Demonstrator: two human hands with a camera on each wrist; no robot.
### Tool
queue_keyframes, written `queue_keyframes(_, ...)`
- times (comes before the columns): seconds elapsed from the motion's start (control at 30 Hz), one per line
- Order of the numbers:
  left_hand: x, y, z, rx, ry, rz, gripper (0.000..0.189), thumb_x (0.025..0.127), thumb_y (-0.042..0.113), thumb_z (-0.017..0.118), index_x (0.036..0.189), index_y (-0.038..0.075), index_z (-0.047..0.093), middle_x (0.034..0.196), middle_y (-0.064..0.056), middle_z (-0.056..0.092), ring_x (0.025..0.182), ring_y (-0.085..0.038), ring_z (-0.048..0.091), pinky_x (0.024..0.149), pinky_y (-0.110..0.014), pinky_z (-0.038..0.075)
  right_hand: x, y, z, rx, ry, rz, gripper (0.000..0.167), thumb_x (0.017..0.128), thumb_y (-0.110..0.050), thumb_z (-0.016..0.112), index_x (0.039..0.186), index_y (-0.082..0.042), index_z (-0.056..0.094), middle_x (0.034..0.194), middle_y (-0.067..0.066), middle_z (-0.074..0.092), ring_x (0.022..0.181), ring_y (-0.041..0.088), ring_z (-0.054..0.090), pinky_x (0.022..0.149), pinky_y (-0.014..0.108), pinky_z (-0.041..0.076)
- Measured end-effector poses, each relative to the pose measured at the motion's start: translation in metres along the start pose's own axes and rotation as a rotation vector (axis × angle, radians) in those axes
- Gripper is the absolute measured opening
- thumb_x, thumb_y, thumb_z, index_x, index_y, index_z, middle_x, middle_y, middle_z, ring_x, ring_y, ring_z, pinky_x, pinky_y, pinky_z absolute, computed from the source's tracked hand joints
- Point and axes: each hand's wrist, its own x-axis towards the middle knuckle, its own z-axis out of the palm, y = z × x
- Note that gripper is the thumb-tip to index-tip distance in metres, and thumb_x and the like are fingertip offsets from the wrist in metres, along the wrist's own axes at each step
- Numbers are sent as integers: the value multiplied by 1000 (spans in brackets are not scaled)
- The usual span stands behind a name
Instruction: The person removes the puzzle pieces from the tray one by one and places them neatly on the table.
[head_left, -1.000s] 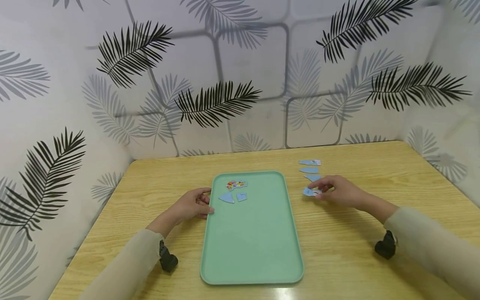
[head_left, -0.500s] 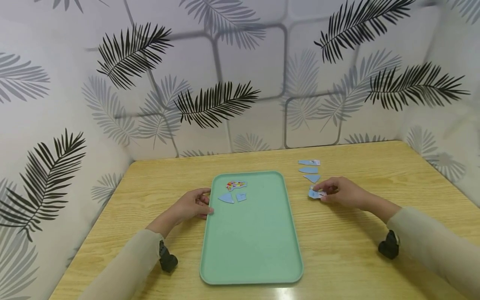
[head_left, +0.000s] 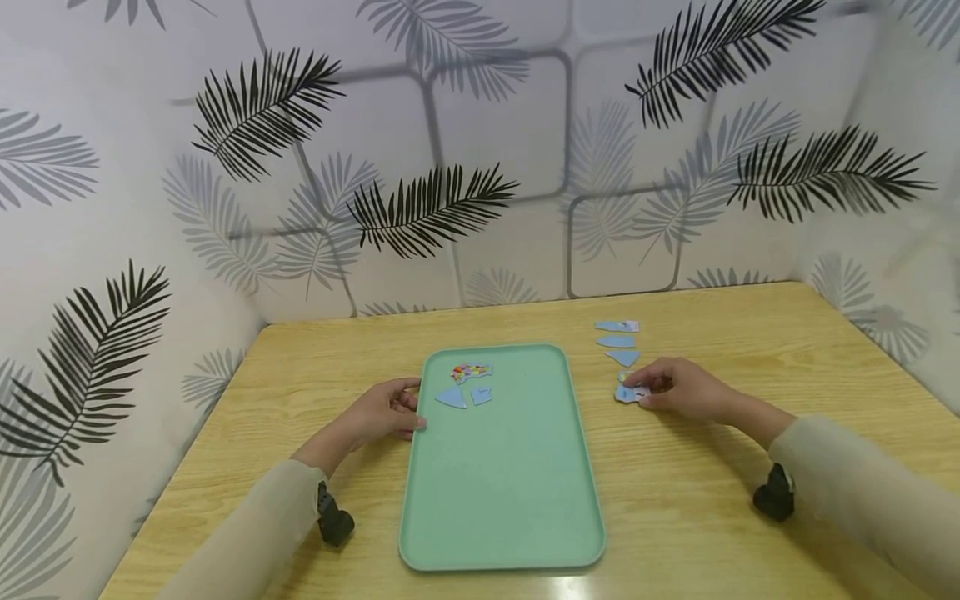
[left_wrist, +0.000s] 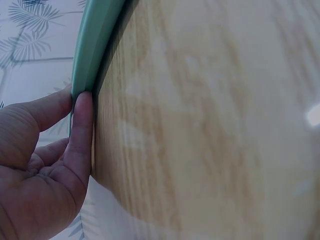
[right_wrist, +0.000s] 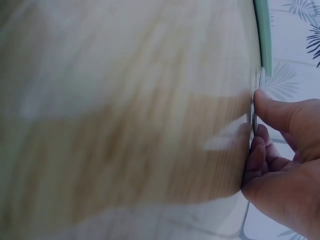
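Observation:
My left hand [head_left: 386,412] grips the left rim of a green tray [head_left: 502,500]; in the left wrist view its thumb and fingers are at the tray's edge [left_wrist: 92,50]. On the tray lie a multicoloured puzzle piece [head_left: 471,372] and two light blue puzzle pieces [head_left: 452,397] [head_left: 482,396]. Right of the tray, my right hand [head_left: 686,392] pinches a blue-and-white puzzle piece [head_left: 628,394] low over the table, its fingertips covering part of it. Seen from the right wrist, that thin piece [right_wrist: 262,77] is nearly edge-on between thumb and fingers.
Beyond my right hand, three flat blue pieces lie in a column on the wooden table [head_left: 712,325]: a long one [head_left: 617,327], a pointed one [head_left: 615,342] and a triangular one [head_left: 624,357]. A leaf-patterned wall [head_left: 510,242] stands behind the table.
My right hand has shifted the pinched puzzle piece slightly right and towards me, away from the triangular piece. My left hand and the tray have stayed in place.

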Motion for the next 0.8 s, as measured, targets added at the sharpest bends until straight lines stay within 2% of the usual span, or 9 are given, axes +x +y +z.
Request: queue_keyframes(0.8, 1, -2, -2, 9, -1, 8, 73, 86, -4, 70, 148, -4, 32, 103, -14, 50, 81, -19, 56, 72, -35, 58, 0, -2, -1, 2, -22, 25, 32, 89, -7, 71, 119, 2, 66, 104, 11, 59, 82, 21, 42, 64, 27, 42)
